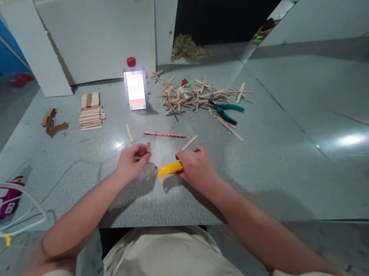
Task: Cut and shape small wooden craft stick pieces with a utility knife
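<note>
My left hand [133, 161] is closed in a pinch over the table, its fingers around a short piece of wooden craft stick [149, 147] that pokes up past the fingertips. My right hand [196, 165] grips a yellow hand tool [170, 169] whose open, hooked end points left towards my left hand. The tool's exact kind is unclear, and part of its handle is hidden in the palm. A loose craft stick [190, 142] lies just beyond my right hand. A red patterned pencil [164, 135] and another craft stick [129, 133] rest beyond both hands.
Stacked craft sticks [92, 118] lie at left beside brown strips [54, 125]. A red-capped bottle [135, 88] stands at the back. To its right are crossed stick shapes [196, 95] and green-handled pliers [226, 111]. A white wire stand [22, 227] is at the left edge.
</note>
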Motion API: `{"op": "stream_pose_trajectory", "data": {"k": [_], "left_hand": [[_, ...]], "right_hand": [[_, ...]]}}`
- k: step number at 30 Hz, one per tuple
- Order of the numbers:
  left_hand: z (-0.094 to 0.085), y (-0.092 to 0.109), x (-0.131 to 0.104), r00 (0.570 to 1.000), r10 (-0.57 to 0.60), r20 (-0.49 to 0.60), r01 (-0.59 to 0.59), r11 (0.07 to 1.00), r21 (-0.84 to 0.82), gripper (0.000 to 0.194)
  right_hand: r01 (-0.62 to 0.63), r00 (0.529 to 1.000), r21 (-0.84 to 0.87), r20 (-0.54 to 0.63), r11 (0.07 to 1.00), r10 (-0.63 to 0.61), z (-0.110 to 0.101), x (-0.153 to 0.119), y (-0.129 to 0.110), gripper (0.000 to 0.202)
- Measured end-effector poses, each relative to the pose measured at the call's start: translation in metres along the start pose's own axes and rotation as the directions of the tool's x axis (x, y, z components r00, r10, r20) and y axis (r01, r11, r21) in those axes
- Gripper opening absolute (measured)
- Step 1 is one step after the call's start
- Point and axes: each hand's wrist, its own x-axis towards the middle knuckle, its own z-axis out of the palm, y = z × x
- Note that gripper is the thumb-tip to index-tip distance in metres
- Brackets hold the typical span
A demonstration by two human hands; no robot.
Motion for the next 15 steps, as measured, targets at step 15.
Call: {"op": "stream_pose_trajectory", "data": {"k": [15], "left_hand": [[0.012, 0.014, -0.009, 0.853, 0.485, 0.191, -0.485, 0.873, -0.048, 0.024]], "right_hand": [[0.119, 0.985, 0.429, 0.063, 0.895, -0.161, -0.005, -0.009, -0.026, 0.03]]}}
